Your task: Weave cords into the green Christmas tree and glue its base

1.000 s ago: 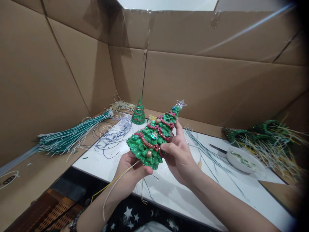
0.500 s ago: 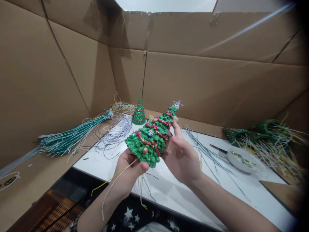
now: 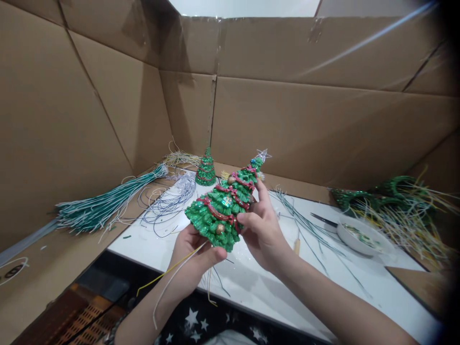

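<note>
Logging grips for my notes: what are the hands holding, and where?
Both hold the green tree: left hand under its base, right hand on its side.

Small tree [image 3: 206,168] behind (left) held tree [image 3: 223,206], bowl [image 3: 361,237] right

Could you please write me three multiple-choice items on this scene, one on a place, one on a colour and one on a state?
1. Where does the small tree stand?
A. On the white table near the back cardboard wall
B. In the white dish
C. On the green wire bundle

2. What colour are the garlands on the held tree?
A. Blue
B. Red
C. White

3. How is the held tree kept?
A. Lying flat on the table
B. Upright on its base
C. Tilted in the air, gripped by both hands

Answers:
1 A: it stands on the table at the back, away from the dish.
2 B: red bands cross its green tiers.
3 C: the left hand and right hand hold it tilted above the table.
</note>
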Demonstrator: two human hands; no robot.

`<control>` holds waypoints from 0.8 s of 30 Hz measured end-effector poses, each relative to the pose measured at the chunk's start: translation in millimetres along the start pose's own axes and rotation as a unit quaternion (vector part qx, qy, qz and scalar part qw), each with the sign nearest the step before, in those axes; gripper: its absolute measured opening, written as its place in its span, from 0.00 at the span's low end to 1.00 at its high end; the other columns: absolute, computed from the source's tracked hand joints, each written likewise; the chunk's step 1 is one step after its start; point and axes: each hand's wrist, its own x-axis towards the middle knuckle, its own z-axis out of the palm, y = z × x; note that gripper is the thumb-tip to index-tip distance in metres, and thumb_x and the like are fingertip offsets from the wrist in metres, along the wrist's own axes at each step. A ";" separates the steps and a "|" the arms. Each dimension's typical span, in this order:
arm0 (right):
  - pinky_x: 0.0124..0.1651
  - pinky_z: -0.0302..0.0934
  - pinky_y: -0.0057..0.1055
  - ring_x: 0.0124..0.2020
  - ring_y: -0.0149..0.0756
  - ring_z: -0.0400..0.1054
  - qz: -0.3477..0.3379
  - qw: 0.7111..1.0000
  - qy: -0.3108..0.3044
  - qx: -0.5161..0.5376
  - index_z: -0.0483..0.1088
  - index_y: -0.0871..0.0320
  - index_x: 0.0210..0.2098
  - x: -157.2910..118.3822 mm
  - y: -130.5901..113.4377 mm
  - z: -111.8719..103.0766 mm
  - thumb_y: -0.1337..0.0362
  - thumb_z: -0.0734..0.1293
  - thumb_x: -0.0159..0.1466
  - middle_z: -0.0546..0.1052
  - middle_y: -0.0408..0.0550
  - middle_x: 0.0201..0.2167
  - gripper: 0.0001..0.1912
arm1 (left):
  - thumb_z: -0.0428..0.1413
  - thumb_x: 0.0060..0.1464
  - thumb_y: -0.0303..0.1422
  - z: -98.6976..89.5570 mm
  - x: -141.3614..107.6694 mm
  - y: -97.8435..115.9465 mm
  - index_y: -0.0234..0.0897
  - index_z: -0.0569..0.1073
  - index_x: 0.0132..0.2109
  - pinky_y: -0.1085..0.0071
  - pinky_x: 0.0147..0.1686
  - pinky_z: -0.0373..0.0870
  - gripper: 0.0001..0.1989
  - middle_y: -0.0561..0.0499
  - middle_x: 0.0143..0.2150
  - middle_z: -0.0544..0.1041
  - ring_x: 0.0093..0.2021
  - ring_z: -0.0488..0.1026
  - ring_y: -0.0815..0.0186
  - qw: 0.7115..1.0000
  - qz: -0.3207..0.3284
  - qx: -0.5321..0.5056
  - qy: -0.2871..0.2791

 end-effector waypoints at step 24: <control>0.43 0.70 0.43 0.45 0.45 0.74 0.054 0.990 0.011 0.132 0.63 0.44 0.58 0.4 4.8 -1.6 0.56 0.68 0.56 0.79 0.40 0.47 0.30 | 0.73 0.35 0.28 17.8 -7.0 15.5 0.39 0.83 0.39 0.61 0.56 0.70 0.19 0.47 0.42 0.83 0.47 0.78 0.55 0.994 0.027 0.101 0.003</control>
